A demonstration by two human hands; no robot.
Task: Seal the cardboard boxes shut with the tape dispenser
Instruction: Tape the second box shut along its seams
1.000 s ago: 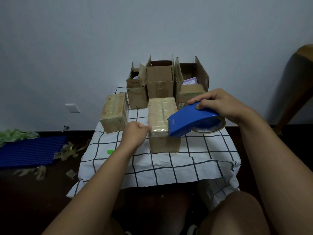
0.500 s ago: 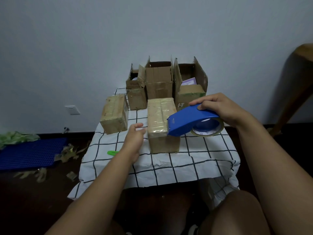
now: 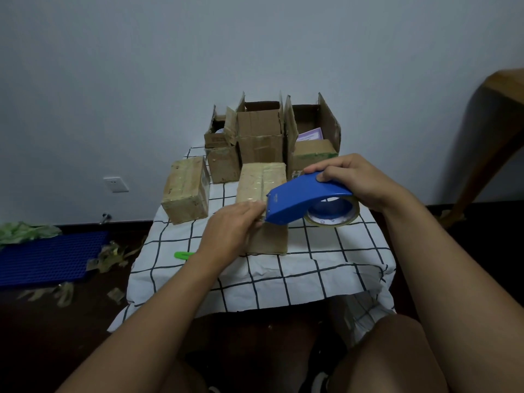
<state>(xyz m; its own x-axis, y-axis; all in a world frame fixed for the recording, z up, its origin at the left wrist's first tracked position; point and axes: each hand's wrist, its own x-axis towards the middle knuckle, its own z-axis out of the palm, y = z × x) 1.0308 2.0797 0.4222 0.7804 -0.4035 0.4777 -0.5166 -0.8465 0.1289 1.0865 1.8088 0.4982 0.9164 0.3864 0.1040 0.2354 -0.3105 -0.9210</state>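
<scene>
Both hands (image 3: 354, 180) at blue tape dispenser (image 3: 306, 199)

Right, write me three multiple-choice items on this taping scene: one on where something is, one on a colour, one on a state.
1. Where does the small green object lie?
A. On the checked cloth near its left edge
B. Inside an open box
C. On top of the tape dispenser

2. What colour is the tape dispenser?
A. Red
B. Blue
C. Yellow

3. In what state are the three boxes at the back?
A. Taped shut
C. Crushed flat
B. Flaps standing open

Answers:
1. A: it lies on the checked cloth, just left of the left hand.
2. B: the body that the right hand grips is blue, its front edge over the near taped box.
3. B: their flaps stand up, while the taped box on the left is closed.
</scene>
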